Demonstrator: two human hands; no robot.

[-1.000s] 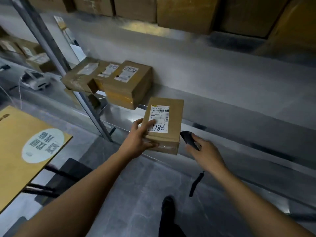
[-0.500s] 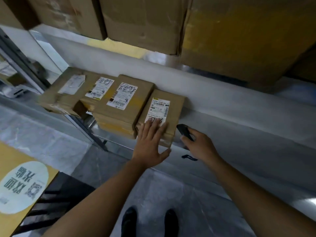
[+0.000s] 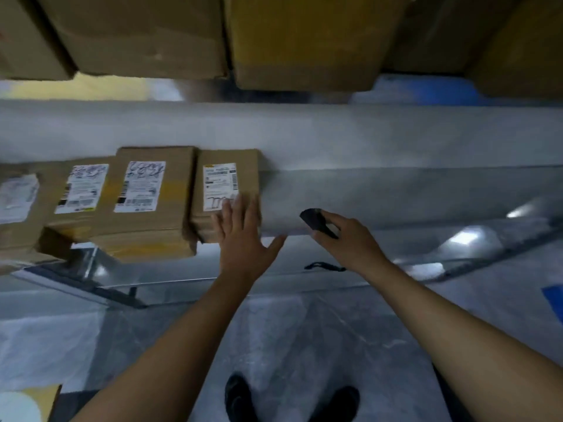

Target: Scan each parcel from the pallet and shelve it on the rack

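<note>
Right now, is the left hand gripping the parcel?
No, the left hand lies flat with straight fingers on the parcel, which sits on the rack.

Blur smears every word past reading. The white label (image 3: 220, 184) on the small parcel (image 3: 243, 166) shows barcodes and a handwritten number, its 5 o'clock corner under the left hand (image 3: 243, 239). At its 9 o'clock, the second label (image 3: 140, 186) and the third label (image 3: 81, 188) carry dark scrawl above barcodes, illegible. Markings on the scanner (image 3: 316, 222) in the right hand (image 3: 350, 242) cannot be made out.
</note>
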